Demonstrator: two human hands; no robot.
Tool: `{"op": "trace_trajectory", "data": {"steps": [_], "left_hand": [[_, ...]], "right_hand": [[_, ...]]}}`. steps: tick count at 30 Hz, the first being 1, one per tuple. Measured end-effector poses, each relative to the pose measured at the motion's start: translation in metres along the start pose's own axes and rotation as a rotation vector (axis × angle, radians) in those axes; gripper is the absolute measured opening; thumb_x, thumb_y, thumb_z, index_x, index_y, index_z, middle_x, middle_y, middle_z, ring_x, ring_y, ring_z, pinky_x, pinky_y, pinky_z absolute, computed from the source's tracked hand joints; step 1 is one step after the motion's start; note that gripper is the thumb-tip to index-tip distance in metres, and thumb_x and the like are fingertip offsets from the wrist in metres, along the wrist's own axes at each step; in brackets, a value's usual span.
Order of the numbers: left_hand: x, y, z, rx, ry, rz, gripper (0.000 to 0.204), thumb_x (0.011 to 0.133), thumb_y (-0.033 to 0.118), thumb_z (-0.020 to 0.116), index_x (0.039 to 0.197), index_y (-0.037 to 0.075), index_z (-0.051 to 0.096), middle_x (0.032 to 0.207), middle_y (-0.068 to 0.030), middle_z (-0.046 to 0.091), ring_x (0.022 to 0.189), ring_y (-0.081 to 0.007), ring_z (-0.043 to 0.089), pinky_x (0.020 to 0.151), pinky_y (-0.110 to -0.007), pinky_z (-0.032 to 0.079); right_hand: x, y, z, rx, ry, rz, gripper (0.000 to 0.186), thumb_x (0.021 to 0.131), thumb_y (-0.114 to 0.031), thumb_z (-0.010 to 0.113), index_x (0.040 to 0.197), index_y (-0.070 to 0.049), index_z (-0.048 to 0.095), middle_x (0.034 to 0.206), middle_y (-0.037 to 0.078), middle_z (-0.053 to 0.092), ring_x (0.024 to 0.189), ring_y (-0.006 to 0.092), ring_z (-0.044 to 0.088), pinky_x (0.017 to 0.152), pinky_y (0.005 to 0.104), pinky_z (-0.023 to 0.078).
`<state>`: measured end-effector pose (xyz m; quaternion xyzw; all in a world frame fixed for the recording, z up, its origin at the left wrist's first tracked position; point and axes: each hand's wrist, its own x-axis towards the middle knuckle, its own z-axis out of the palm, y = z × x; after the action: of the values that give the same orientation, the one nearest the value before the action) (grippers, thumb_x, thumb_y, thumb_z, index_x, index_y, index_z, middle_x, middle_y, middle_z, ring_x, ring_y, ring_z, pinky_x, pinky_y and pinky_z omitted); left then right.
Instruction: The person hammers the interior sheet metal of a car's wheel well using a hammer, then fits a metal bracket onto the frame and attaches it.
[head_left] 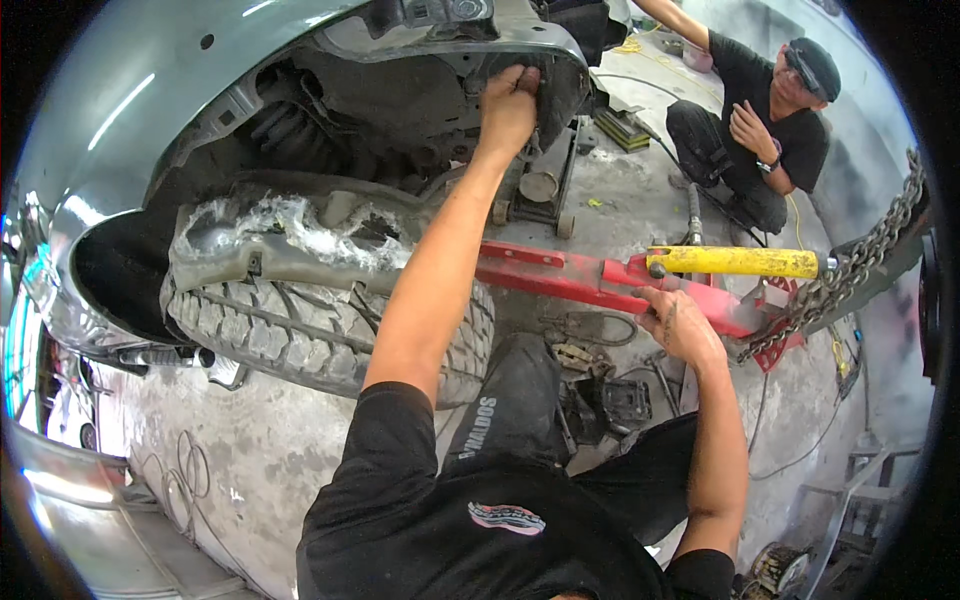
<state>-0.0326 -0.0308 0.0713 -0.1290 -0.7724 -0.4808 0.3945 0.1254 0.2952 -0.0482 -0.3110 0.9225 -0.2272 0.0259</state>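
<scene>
My left hand (508,112) is raised to the dark inner edge of the wheel arch (570,85), with its fingers curled closed. Whatever they hold, if anything, is hidden. Against the red steel beam (570,285) of a pulling rig lies my right hand (688,328), fingers bent over it. A yellow hydraulic cylinder (735,261) runs just above that hand, and a heavy chain (865,265) hangs from the rig's far right end. Left of my left forearm, a large treaded tyre (300,335) lies below a torn, white-dusted plastic liner (310,235).
Another person (765,130) in black crouches at the back right, one hand near the chest. A low wheeled jack (540,190) stands beyond the beam. Dark metal parts (610,400) lie by my knees. Hoses (185,475) cross the floor at left; a metal frame (850,500) stands lower right.
</scene>
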Motion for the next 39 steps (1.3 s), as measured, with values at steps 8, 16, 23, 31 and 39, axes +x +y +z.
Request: {"op": "trace_trajectory", "data": {"steps": [8,16,23,31,39], "left_hand": [[-0.003,-0.006,0.008,-0.129,0.007,-0.144,0.031,0.104,0.02,0.058,0.087,-0.006,0.06,0.07,-0.0167,0.053,0.067,-0.0207,0.045,0.066,-0.042,0.041],[-0.004,-0.002,-0.005,-0.119,-0.099,-0.192,0.031,0.103,0.025,0.062,0.091,-0.004,0.061,0.071,-0.0129,0.057,0.069,-0.0191,0.048,0.064,-0.04,0.043],[0.002,-0.008,-0.01,-0.102,-0.172,-0.206,0.037,0.105,0.034,0.059,0.101,-0.003,0.066,0.085,-0.0127,0.068,0.079,-0.021,0.058,0.074,-0.038,0.048],[0.006,0.016,-0.02,-0.147,-0.256,-0.324,0.04,0.106,0.036,0.057,0.11,-0.002,0.069,0.095,-0.0152,0.071,0.09,-0.0196,0.066,0.08,-0.036,0.05],[-0.012,0.016,-0.004,0.027,-0.103,-0.018,0.037,0.105,0.035,0.058,0.108,0.0,0.069,0.092,-0.0191,0.07,0.087,-0.028,0.066,0.08,-0.041,0.05]], "right_hand": [[0.004,-0.001,0.004,0.0,0.011,-0.029,0.036,0.087,-0.012,0.069,0.121,-0.001,0.066,0.085,0.026,0.069,0.087,0.0455,0.066,0.077,0.0533,0.05],[0.002,-0.006,-0.001,0.012,-0.032,0.009,0.038,0.082,-0.011,0.073,0.119,-0.001,0.067,0.094,0.027,0.071,0.094,0.0442,0.068,0.084,0.053,0.053],[0.007,0.0,0.004,0.025,-0.015,-0.026,0.039,0.086,-0.013,0.073,0.122,0.001,0.066,0.08,0.022,0.069,0.081,0.041,0.068,0.075,0.0497,0.052],[0.01,-0.005,0.002,-0.012,-0.074,0.072,0.037,0.086,-0.016,0.072,0.12,-0.003,0.068,0.094,0.027,0.071,0.095,0.0435,0.069,0.086,0.0524,0.054],[0.001,0.014,0.019,-0.036,0.03,-0.043,0.041,0.087,-0.016,0.071,0.125,-0.003,0.065,0.086,0.025,0.07,0.087,0.0439,0.067,0.077,0.0518,0.052]]}}
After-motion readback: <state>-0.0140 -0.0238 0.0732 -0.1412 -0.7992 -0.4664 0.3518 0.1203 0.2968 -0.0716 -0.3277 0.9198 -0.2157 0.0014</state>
